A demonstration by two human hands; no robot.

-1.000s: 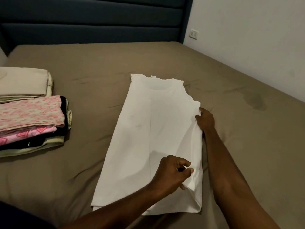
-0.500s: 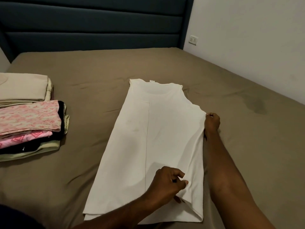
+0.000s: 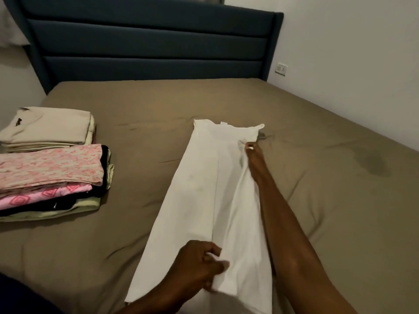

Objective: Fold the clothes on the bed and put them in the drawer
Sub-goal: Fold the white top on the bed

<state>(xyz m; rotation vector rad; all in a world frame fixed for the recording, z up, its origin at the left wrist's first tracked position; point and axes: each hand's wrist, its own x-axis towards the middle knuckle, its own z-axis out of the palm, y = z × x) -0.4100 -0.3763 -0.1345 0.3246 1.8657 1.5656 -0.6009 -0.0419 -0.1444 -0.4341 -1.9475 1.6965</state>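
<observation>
With the right arm stretched forward, the right hand [image 3: 251, 152] and the left hand [image 3: 199, 264] each pinched the white garment's [image 3: 199, 200] right edge; it lay lengthwise on the bed [image 3: 147, 143], neckline toward the headboard [image 3: 154, 46].

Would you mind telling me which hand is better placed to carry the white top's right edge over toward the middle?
Both grip that edge, but the right hand leads: it pinches the white top near the armhole, where the fabric is already lifted. The left hand holds the hem end.
</observation>
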